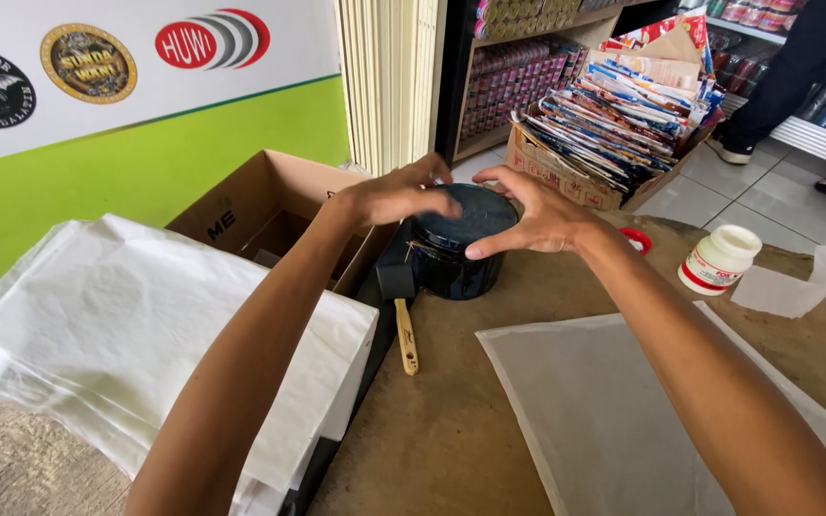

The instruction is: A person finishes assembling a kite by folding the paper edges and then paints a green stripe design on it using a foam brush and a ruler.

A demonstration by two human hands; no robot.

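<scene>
Jar (459,250), dark and round, stands upright on the brown table (451,420) straight ahead of me, near the far edge and just beside the open cardboard box (270,205). Its axis runs vertical, so the flat lid faces up at my palms. My left hand (396,196) hovers over the left rim with fingers spread and curled, tips at or just above the lid; I cannot tell whether they touch. My right hand (539,215) cups the right side, thumb pressed along the lid's near edge and fingers arching over the far rim. Both hands bracket the jar from opposite sides, about equally near, the right in firmer contact.

A brush (402,320) with a wooden handle lies against the jar's near left side, handle pointing back toward me. A white sheet (614,411) lies on the table under my right forearm, and a stack of white paper (136,325) sits to my left. A small white bottle (719,258) stands well apart on the right.
</scene>
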